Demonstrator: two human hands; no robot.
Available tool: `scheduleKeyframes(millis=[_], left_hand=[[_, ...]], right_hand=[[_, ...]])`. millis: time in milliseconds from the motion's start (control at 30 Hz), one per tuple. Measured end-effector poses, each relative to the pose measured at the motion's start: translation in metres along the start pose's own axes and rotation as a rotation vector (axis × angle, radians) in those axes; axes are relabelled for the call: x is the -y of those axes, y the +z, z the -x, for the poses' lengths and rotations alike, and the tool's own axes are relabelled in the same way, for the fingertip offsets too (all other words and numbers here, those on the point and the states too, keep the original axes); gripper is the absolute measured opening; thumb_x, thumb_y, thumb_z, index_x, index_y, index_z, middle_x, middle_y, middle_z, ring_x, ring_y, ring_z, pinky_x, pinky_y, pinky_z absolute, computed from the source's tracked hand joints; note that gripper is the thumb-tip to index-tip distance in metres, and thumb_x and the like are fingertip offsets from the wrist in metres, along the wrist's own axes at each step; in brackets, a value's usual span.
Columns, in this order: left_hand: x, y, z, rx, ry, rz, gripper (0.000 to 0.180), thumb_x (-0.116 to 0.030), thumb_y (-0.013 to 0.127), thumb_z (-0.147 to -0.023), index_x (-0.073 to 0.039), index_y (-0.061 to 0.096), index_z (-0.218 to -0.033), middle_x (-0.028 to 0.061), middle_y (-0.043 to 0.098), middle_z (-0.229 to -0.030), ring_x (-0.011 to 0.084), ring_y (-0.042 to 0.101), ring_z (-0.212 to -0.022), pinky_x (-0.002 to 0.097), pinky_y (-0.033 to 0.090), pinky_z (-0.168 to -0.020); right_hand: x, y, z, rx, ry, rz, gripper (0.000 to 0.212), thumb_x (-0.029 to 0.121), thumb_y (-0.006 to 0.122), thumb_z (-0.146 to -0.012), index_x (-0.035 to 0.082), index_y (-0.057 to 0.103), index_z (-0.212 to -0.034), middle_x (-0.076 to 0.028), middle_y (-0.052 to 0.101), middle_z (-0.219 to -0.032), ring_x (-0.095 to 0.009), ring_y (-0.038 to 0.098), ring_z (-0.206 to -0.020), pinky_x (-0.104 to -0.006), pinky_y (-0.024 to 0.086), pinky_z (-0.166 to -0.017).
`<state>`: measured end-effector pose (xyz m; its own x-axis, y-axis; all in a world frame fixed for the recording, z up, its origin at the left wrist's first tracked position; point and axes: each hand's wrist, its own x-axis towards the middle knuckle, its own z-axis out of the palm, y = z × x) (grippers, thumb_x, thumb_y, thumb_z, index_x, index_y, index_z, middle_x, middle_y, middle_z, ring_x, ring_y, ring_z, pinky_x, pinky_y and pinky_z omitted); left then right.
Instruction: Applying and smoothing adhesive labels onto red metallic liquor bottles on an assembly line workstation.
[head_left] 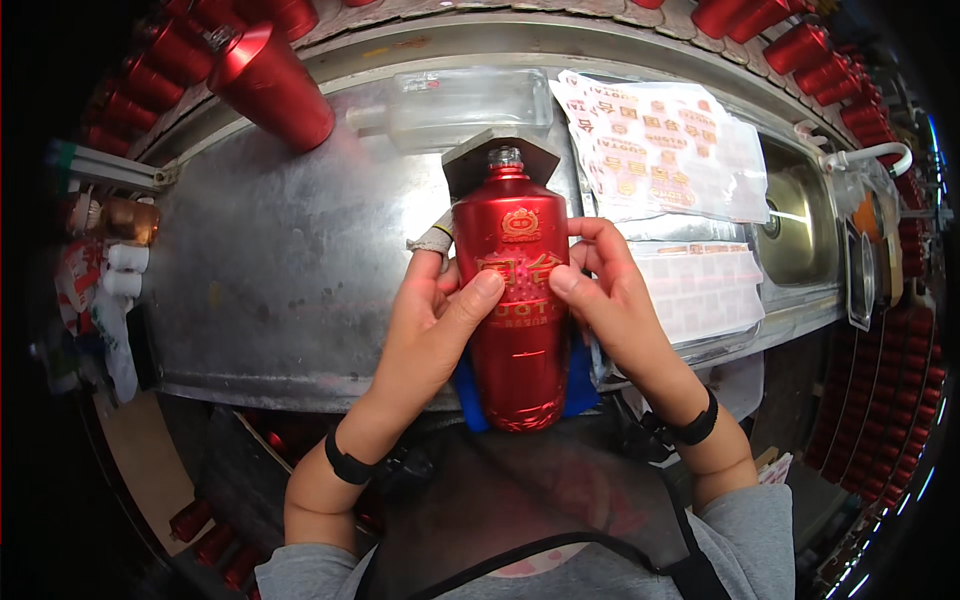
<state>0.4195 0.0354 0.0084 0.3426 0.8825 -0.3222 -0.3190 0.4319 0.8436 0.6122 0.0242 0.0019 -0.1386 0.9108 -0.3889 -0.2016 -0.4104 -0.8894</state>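
Observation:
A glossy red bottle with gold lettering and a gold emblem lies in front of me, its clear glass neck pointing away. My left hand wraps its left side, the thumb pressed on the lettering. From the right, my right hand grips it the same way, thumb on the front. A pale wrap covers one left fingertip. Behind the neck is a dark angular metal block. Under the bottle's lower part shows a blue cloth.
Another red bottle stands at the far left of the metal table. A clear glass bottle lies at the back. Printed transfer sheets and a second stack lie right, beside a sink. Rows of red bottles surround the table.

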Motion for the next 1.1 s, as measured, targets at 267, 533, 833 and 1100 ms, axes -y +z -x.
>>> scheduleKeyframes(millis=[267,533,833,1100], left_hand=[[0.004,-0.004,0.005,-0.003,-0.002,0.002,0.063,-0.015,0.056,-0.099,0.0,0.023,-0.151,0.0186,0.049,-0.14,0.0194,0.051,-0.126,0.034,0.04,-0.106],[0.009,-0.005,0.012,-0.012,0.001,-0.063,0.073,-0.017,0.064,-0.094,0.0,0.023,-0.151,0.0192,0.042,-0.146,0.0246,0.045,-0.133,0.0368,0.035,-0.111],[0.012,-0.015,0.01,-0.003,-0.012,-0.039,0.075,-0.016,0.068,-0.092,0.0,0.024,-0.151,0.0184,0.041,-0.146,0.0247,0.044,-0.134,0.0373,0.034,-0.112],[0.013,-0.025,0.011,-0.023,-0.028,0.092,0.055,-0.02,0.052,-0.102,0.001,0.032,-0.148,0.0154,0.051,-0.14,0.0182,0.047,-0.13,0.033,0.035,-0.11]], right_hand=[[0.003,-0.015,0.0,0.047,0.024,0.016,0.046,0.023,0.062,-0.097,0.003,0.042,-0.133,0.002,0.052,-0.087,0.0,0.045,-0.069,-0.0148,0.036,-0.059],[-0.007,-0.012,0.009,0.042,-0.023,0.036,0.053,0.018,0.067,-0.094,0.004,0.041,-0.137,0.001,0.05,-0.09,0.0,0.051,-0.067,-0.015,0.043,-0.061],[-0.002,-0.013,0.007,0.078,0.007,0.044,0.056,0.013,0.069,-0.091,0.004,0.04,-0.138,0.001,0.048,-0.094,0.0,0.051,-0.07,-0.0141,0.043,-0.064],[0.0,-0.01,0.008,0.069,0.035,0.033,0.052,0.013,0.063,-0.094,0.003,0.04,-0.139,0.0,0.048,-0.094,-0.001,0.049,-0.073,-0.0155,0.04,-0.063]])
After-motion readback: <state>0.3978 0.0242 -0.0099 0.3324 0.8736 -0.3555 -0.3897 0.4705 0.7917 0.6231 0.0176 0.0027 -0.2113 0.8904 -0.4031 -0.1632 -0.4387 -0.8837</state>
